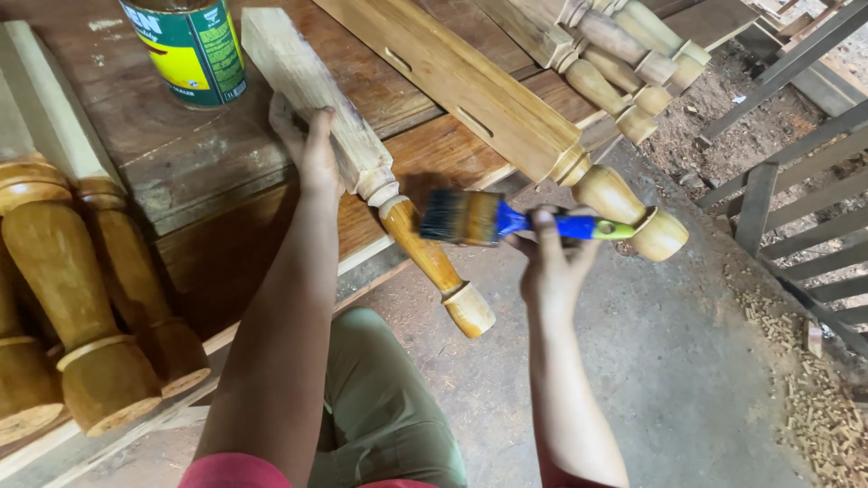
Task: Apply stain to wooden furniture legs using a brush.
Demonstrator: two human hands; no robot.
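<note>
Left hand [312, 149]: closed around square end of turned wooden leg [380, 181] (overhanging bench edge [362, 258]). Right hand [547, 262]: pinching blue-handled brush [506, 220], bristles touching leg; open floor [633, 361] beneath.

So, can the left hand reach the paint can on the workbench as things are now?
Probably not at once: the left hand grips the turned wooden leg. The paint can stands close beside it, with nothing between them.

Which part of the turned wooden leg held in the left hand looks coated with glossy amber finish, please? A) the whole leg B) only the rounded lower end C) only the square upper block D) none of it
B: on the turned wooden leg, the rounded end is amber while the square block stays pale; the right hand holds the blue-handled paintbrush there.
</note>
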